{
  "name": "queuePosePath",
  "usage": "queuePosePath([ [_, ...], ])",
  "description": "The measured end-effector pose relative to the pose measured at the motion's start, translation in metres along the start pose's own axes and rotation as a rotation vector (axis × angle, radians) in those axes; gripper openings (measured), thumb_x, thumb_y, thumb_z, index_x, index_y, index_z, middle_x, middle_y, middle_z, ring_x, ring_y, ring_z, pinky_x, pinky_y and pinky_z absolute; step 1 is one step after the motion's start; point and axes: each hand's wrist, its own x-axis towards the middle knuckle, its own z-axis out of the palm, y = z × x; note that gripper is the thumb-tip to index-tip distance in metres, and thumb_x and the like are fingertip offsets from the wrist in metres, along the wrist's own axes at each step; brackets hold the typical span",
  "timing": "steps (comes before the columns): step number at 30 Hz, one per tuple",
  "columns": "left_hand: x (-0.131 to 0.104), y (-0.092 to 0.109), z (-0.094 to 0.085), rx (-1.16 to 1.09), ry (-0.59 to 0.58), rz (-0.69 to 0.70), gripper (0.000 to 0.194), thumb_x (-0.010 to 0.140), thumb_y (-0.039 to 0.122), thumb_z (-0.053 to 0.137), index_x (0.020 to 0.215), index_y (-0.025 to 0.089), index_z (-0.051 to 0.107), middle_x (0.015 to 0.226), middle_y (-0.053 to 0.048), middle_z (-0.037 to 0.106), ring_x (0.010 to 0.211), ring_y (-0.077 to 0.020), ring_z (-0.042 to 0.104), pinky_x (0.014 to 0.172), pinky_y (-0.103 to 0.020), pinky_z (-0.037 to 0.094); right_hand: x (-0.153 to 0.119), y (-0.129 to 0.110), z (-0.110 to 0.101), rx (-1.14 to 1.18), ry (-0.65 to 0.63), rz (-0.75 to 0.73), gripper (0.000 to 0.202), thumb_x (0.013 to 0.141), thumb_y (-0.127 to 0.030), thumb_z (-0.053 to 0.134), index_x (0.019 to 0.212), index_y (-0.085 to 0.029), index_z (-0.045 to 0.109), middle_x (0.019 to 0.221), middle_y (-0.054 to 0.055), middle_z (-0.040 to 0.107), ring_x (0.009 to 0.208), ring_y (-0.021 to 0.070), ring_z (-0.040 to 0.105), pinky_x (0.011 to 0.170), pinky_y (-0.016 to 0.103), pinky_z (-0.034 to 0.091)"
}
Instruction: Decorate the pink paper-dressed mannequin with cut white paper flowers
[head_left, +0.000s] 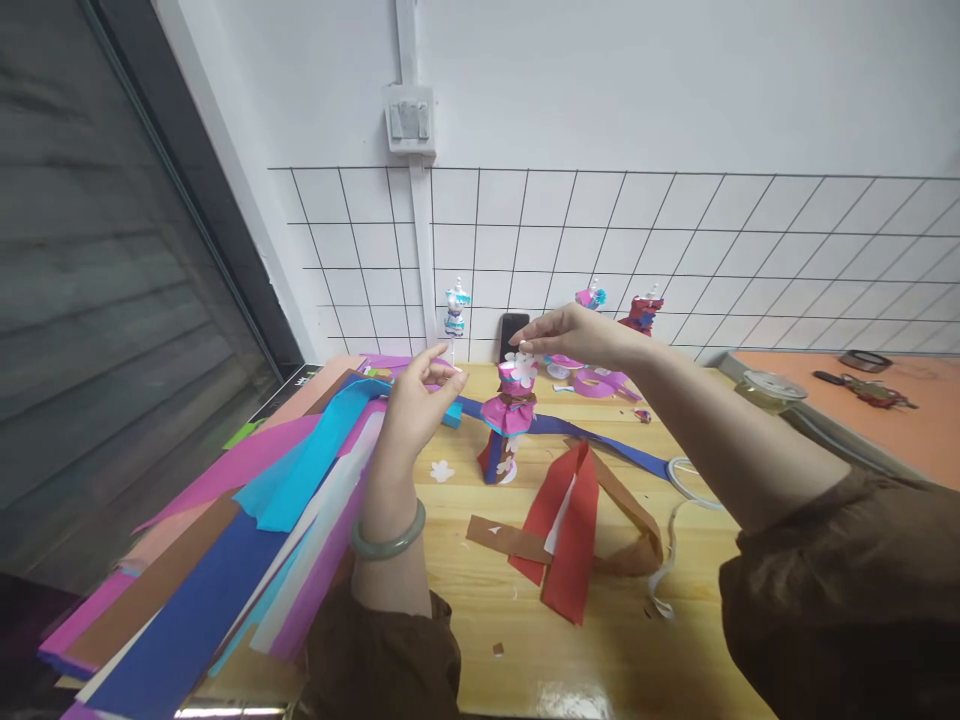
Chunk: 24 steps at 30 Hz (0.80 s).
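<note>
My right hand [566, 335] pinches a white paper flower [523, 368] by its top edge. The flower hangs in front of the upper part of a small dress form [514, 415], dressed in pink, brown and blue paper; I cannot tell whether it touches. My left hand [427, 390] is raised to the left of the form, thumb and fingertips drawn together; whatever they hold is too small to make out. A green bangle [388, 535] circles that wrist. Another white paper flower [442, 471] lies flat on the table, left of the form's base.
Coloured crepe paper strips [300, 470] are heaped along the left side. Red paper [574, 560], brown paper [630, 550] and a white ribbon [664, 580] lie in front. Behind stand a phone [514, 328] and smaller dressed forms [457, 308]. A ribbon spool [769, 388] sits right.
</note>
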Motion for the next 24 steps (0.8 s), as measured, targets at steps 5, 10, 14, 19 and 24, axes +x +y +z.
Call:
queuePosePath([
  [5, 0.001, -0.008, 0.009, 0.018, -0.079, 0.039, 0.054, 0.072, 0.026, 0.063, 0.123, 0.02, 0.046, 0.097, -0.007, 0.062, 0.091, -0.0182, 0.057, 0.082, -0.035, 0.043, -0.007, -0.007, 0.004, -0.007, -0.007, 0.002, 0.032, 0.073, -0.041, 0.062, 0.098, -0.023, 0.068, 0.092, 0.003, 0.07, 0.083, 0.0175, 0.061, 0.071, 0.03, 0.048],
  [10, 0.001, -0.015, 0.031, -0.139, -0.257, 0.07, 0.074, 0.068, 0.027, 0.069, 0.132, 0.026, 0.033, 0.12, -0.011, 0.053, 0.115, -0.0227, 0.045, 0.095, -0.04, 0.035, -0.009, -0.008, 0.006, 0.036, -0.038, -0.013, 0.031, 0.071, -0.041, 0.064, 0.097, -0.025, 0.069, 0.093, 0.003, 0.069, 0.086, 0.0184, 0.061, 0.076, 0.032, 0.047],
  [14, 0.003, -0.022, 0.048, -0.282, -0.305, 0.071, 0.082, 0.066, 0.028, 0.071, 0.135, 0.027, 0.026, 0.127, -0.011, 0.048, 0.121, -0.0228, 0.039, 0.101, -0.041, 0.028, -0.011, -0.01, 0.008, 0.057, -0.052, -0.032, 0.029, 0.071, -0.041, 0.063, 0.094, -0.025, 0.069, 0.093, 0.002, 0.069, 0.087, 0.0183, 0.061, 0.076, 0.032, 0.048],
  [19, 0.003, -0.025, 0.054, -0.303, -0.271, 0.116, 0.082, 0.067, 0.027, 0.071, 0.136, 0.028, 0.026, 0.123, -0.009, 0.05, 0.12, -0.022, 0.04, 0.104, -0.042, 0.021, -0.012, -0.01, 0.009, 0.059, -0.025, 0.001, 0.03, 0.07, -0.041, 0.065, 0.094, -0.025, 0.069, 0.092, 0.002, 0.07, 0.085, 0.0188, 0.061, 0.075, 0.032, 0.049],
  [24, 0.003, -0.026, 0.054, -0.27, -0.268, 0.138, 0.08, 0.068, 0.027, 0.07, 0.135, 0.025, 0.027, 0.115, -0.009, 0.054, 0.118, -0.0207, 0.042, 0.104, -0.041, 0.02, -0.013, -0.011, 0.01, 0.055, -0.006, 0.013, 0.028, 0.07, -0.038, 0.066, 0.094, -0.025, 0.069, 0.091, 0.002, 0.07, 0.086, 0.0188, 0.061, 0.075, 0.032, 0.049],
])
